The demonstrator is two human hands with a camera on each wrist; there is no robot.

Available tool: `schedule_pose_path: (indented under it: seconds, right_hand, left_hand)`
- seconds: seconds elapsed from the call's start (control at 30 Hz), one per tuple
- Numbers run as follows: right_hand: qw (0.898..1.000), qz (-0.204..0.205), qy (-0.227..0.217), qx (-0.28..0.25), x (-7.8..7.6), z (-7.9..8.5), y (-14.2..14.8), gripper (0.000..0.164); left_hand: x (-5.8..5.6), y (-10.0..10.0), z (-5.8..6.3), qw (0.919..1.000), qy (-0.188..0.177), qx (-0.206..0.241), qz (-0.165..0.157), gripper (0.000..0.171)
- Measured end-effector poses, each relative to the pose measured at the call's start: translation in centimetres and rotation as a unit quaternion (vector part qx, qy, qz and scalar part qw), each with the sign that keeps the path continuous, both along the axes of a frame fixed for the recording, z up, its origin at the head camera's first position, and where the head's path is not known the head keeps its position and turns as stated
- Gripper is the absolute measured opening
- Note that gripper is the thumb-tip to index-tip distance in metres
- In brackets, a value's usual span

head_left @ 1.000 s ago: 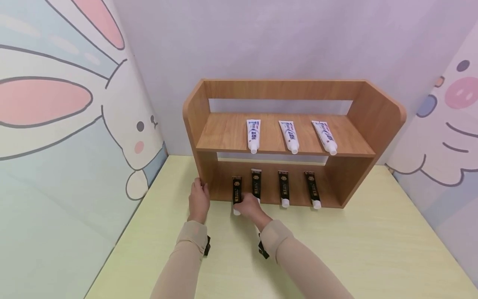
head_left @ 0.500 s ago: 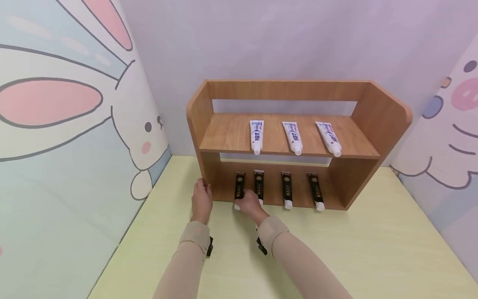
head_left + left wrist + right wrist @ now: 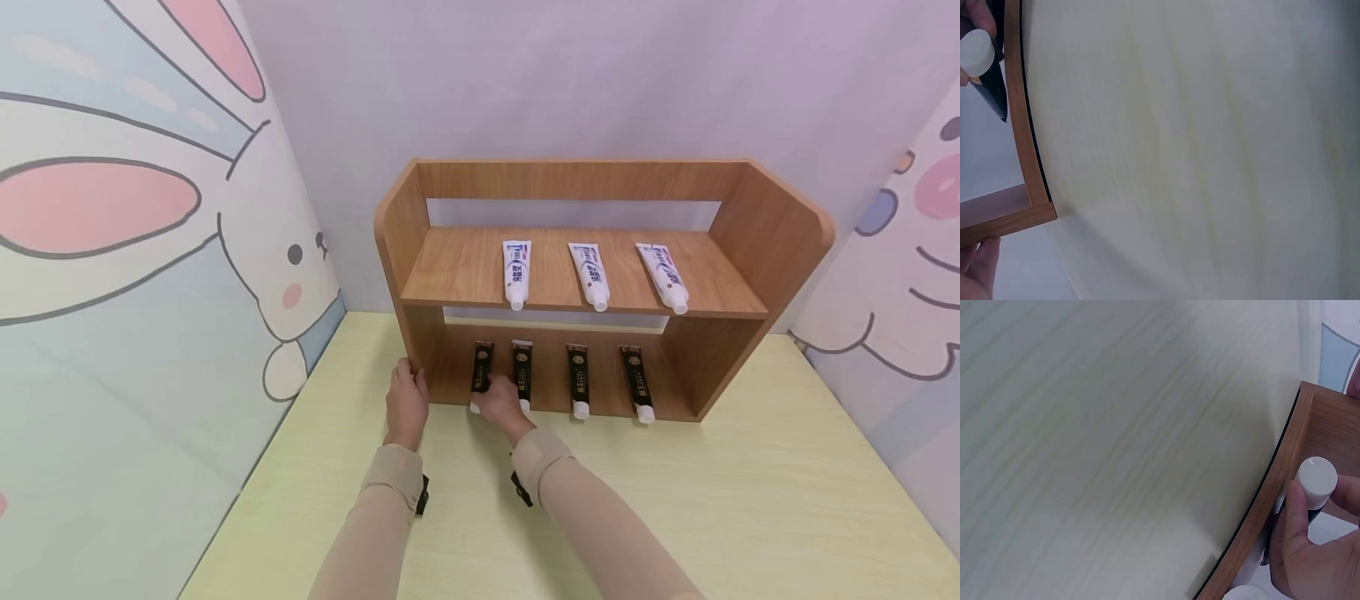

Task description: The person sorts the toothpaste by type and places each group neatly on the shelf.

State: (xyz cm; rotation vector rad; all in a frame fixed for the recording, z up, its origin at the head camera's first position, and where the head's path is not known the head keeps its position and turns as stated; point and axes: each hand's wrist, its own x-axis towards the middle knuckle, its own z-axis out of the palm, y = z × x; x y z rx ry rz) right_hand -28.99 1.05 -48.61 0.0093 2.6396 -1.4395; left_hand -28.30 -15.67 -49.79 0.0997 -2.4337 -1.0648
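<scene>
My right hand [image 3: 501, 405] pinches the leftmost black toothpaste tube [image 3: 482, 365] near its white cap, on the lower level of a wooden shelf [image 3: 551, 307]. In the right wrist view, thumb and fingers lie on either side of the white cap [image 3: 1318, 480]. Beside that hand, a second black tube [image 3: 522, 367] lies partly hidden. My left hand [image 3: 407, 408] rests against the outside of the shelf's left panel; its fingertips touch the wood [image 3: 1007, 226] in the left wrist view.
Two more black tubes, the middle one [image 3: 578, 375] and the right one [image 3: 636, 379], lie on the lower level, caps forward. White toothpaste tubes, left [image 3: 517, 273], middle [image 3: 590, 275] and right [image 3: 663, 275], lie above. The shelf stands on a pale yellow table [image 3: 720, 517] between cartoon-printed walls.
The leftmost black tube has slid back into the lower level, with my right hand moving along with it. The left hand stays at the side panel. The head view has shifted slightly.
</scene>
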Motion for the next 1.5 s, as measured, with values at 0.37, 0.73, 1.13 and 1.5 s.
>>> schedule_pose_path:
  seconds: [0.37,0.73,1.13,1.5]
  right_hand:
    - [1.0,-0.013,0.005,-0.002,-0.1,-0.6,-0.5,0.057]
    - [1.0,-0.026,0.01,-0.011,-0.3,-1.1,-0.2,0.058]
    - [0.999,-0.018,0.04,-0.032,0.6,-1.5,0.0,0.058]
    - [0.996,0.022,0.068,-0.053,2.5,-0.1,0.4,0.054]
  left_hand:
    - [0.1,-0.1,0.0,1.0,-0.003,0.008,-0.003,0.018]
    - [0.0,0.2,-0.1,0.9999,0.009,0.003,-0.003,0.017]
    - [0.6,-0.3,1.1,0.9959,-0.041,0.075,-0.031,0.028]
    - [3.1,-0.5,1.5,0.9902,-0.098,0.093,-0.036,0.041]
